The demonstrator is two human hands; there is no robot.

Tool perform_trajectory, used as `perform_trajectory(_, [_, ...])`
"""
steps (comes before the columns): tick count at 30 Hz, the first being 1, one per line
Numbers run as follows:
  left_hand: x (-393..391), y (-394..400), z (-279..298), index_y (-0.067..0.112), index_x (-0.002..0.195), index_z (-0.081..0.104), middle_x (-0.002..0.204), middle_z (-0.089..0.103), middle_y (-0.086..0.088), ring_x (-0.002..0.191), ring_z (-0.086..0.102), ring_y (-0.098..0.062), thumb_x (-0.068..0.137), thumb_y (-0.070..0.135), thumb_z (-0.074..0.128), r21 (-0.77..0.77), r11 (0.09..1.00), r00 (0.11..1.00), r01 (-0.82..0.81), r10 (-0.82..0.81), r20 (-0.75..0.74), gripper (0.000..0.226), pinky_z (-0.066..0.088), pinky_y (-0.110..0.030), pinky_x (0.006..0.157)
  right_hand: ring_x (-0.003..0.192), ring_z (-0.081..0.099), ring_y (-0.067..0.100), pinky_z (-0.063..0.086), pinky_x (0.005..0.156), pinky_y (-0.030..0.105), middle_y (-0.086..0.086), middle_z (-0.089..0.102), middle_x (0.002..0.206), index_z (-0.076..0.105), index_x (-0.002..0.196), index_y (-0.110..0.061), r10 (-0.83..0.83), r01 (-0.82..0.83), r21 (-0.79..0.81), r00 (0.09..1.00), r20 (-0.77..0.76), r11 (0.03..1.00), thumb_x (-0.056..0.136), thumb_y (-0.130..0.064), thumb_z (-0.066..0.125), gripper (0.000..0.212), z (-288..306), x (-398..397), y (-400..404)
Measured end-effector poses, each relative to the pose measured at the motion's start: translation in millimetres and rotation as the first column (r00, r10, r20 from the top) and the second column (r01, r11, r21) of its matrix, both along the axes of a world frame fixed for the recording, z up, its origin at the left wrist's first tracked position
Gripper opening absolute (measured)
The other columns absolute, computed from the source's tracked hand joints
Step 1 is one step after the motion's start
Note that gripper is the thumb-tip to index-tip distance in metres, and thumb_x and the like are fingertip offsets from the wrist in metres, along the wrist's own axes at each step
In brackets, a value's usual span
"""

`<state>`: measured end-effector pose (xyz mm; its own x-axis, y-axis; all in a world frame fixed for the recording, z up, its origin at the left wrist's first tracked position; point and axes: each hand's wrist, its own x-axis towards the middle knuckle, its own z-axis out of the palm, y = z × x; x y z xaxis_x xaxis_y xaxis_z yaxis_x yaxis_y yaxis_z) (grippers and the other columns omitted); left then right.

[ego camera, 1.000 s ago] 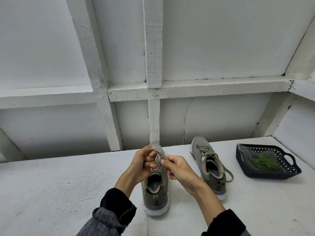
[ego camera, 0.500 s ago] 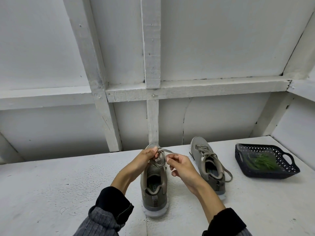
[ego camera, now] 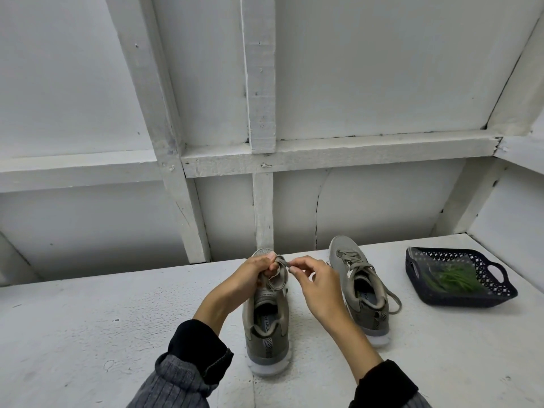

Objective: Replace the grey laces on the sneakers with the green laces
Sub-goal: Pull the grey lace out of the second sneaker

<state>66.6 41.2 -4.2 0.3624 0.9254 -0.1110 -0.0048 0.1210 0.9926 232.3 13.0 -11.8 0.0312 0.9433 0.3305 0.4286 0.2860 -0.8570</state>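
Two grey sneakers stand on a white painted table (ego camera: 88, 334), heels toward the near edge, toes toward the far wall.

Left sneaker (ego camera: 266, 328): directly in front of the person, upright, opening visible, pale sole at the heel. Its grey lace (ego camera: 278, 278) is bunched in loose loops over the tongue, lifted off the eyelets at the top.

Left hand (ego camera: 253, 278): fingers curled around the lace loops above the shoe's forefoot, thumb on top near the toe. It grips the bundle of lace.

Right hand (ego camera: 316, 285): thumb and forefinger pressed together on a short piece of the same lace, just right of the left hand's thumb. Remaining fingers loosely curled beneath. The two hands are nearly touching at the lace.

Right sneaker (ego camera: 357, 290): just beside the right hand, angled slightly, toe farther away. Its grey lace (ego camera: 357, 265) is threaded through the eyelets, with one end (ego camera: 393, 300) trailing over the right side onto the table.

Dark perforated basket (ego camera: 412, 267): well to the right of both shoes, near the far right corner of the table. The green laces (ego camera: 454, 279) lie inside it, in a loose heap; whether they are wrapped I cannot tell.

Dark cuffs over grey ribbed sleeves (ego camera: 176, 381) at the near edge.
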Motion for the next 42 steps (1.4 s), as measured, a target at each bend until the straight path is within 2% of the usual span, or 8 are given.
perform_trajectory(4, [2.4,-1.1,2.7,0.017,0.068,0.044,0.060,0.040,0.009,0.059,0.033,-0.008,0.089,0.039,0.041,-0.010,1.000,1.000,0.028,-0.028,-0.014,0.030,0.023,-0.026,0.061,0.076,0.057,0.003,0.040,0.067,0.008,-0.011,0.065,0.086,0.073,0.087,-0.023,-0.084,0.086,0.096,0.996,-0.029,0.992,0.086,-0.009,0.069,0.015,-1.6,-3.4,2.1])
perform_trajectory(10, [8.2,-2.2,-2.6,0.012,0.072,0.041,0.069,0.056,0.001,0.071,0.049,-0.013,0.101,0.035,0.040,-0.057,0.998,0.998,0.000,0.003,0.055,0.037,0.040,-0.025,0.068,0.072,0.067,0.009,0.057,0.073,0.032,-0.009,0.072,0.076,0.072,0.080,-0.033,-0.029,0.012,-0.081,0.975,-0.219,0.997,0.085,-0.006,0.069,0.028,-6.9,-7.2,6.4])
perform_trajectory(16, [9.8,-2.5,-5.6,0.009,0.095,0.057,0.107,0.061,-0.024,0.102,0.055,-0.024,0.104,0.035,0.035,-0.083,0.997,0.999,-0.010,0.013,0.037,0.035,0.045,-0.035,0.089,0.074,0.069,0.006,0.056,0.071,0.026,-0.010,0.074,0.076,0.072,0.079,-0.033,-0.017,-0.022,-0.131,0.956,-0.294,0.991,0.085,-0.007,0.070,0.027,-2.1,-9.2,5.4])
perform_trajectory(20, [9.9,-0.8,-6.1,0.006,0.114,0.057,0.118,0.060,-0.024,0.103,0.056,-0.023,0.102,0.045,0.037,-0.082,0.997,1.000,0.001,-0.001,0.002,0.045,0.048,-0.029,0.081,0.081,0.070,0.010,0.050,0.066,0.016,-0.001,0.075,0.084,0.075,0.089,-0.017,-0.011,-0.110,-0.255,0.903,-0.429,0.961,0.087,-0.010,0.068,0.010,2.3,-9.4,3.3])
perform_trajectory(24, [11.5,-1.6,-4.4,0.017,0.098,0.057,0.090,0.065,-0.001,0.088,0.060,-0.014,0.104,0.036,0.033,-0.098,0.995,1.000,-0.026,0.026,0.000,0.032,0.049,-0.024,0.072,0.088,0.065,0.014,0.047,0.071,0.025,0.007,0.073,0.093,0.074,0.093,-0.009,0.009,-0.258,-0.358,0.822,-0.569,0.897,0.091,-0.018,0.062,0.014,2.8,-3.9,2.6])
perform_trajectory(30, [13.7,2.1,-10.0,0.023,0.068,0.064,0.073,0.064,0.002,0.074,0.056,-0.015,0.097,0.041,0.044,-0.131,0.990,0.997,-0.060,0.065,0.030,0.039,0.043,-0.028,0.071,0.072,0.060,0.006,0.041,0.062,0.017,0.000,0.070,0.079,0.068,0.090,-0.008,-0.004,-0.261,-0.376,0.817,-0.576,0.889,0.084,-0.007,0.071,0.007,0.9,-0.9,1.0])
perform_trajectory(37, [14.6,5.2,-14.8,0.023,0.064,0.054,0.076,0.064,-0.003,0.077,0.053,-0.019,0.097,0.040,0.047,-0.178,0.978,0.992,-0.110,0.119,0.043,0.039,0.034,-0.036,0.079,0.069,0.054,0.010,0.036,0.058,0.021,0.004,0.064,0.075,0.059,0.079,-0.011,-0.029,-0.292,-0.400,0.776,-0.630,0.869,0.088,-0.001,0.061,0.014,1.5,-1.2,2.3])
perform_trajectory(42, [14.9,3.7,-13.3,0.023,0.061,0.054,0.081,0.063,-0.004,0.090,0.051,-0.025,0.084,0.047,0.056,-0.197,0.976,0.994,-0.095,0.104,0.037,0.034,0.028,-0.040,0.088,0.062,0.049,0.012,0.033,0.048,0.020,0.006,0.057,0.070,0.053,0.077,-0.009,-0.142,-0.387,-0.447,0.607,-0.782,0.807,0.091,0.003,0.052,0.019,2.9,2.0,4.8])
